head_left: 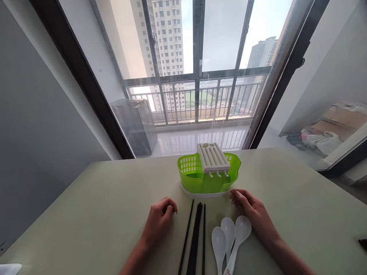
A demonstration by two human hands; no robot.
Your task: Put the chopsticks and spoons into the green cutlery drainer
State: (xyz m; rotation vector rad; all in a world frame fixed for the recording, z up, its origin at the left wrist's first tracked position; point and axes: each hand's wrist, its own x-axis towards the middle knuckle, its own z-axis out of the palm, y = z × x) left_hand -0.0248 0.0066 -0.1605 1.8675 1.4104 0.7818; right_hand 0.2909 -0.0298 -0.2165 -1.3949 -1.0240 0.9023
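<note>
A green plastic cutlery holder (192, 172) with a white slotted insert (212, 156) stands on a white base at the middle of the pale table (94, 214). Several black chopsticks (195, 236) lie in front of it, pointing toward me. Three white spoons (229, 236) lie to their right, bowls up. My left hand (159, 219) rests on the table left of the chopsticks with its fingers curled under, holding nothing. My right hand (252, 210) lies flat on the table beside the holder's right end, just above the spoons, with nothing in it.
Behind the table is a large window with a dark frame and a balcony railing. A grey bin (134, 122) stands outside on the balcony. A dark object (362, 243) pokes in at the table's right edge, and something white (8, 268) sits at the near left corner.
</note>
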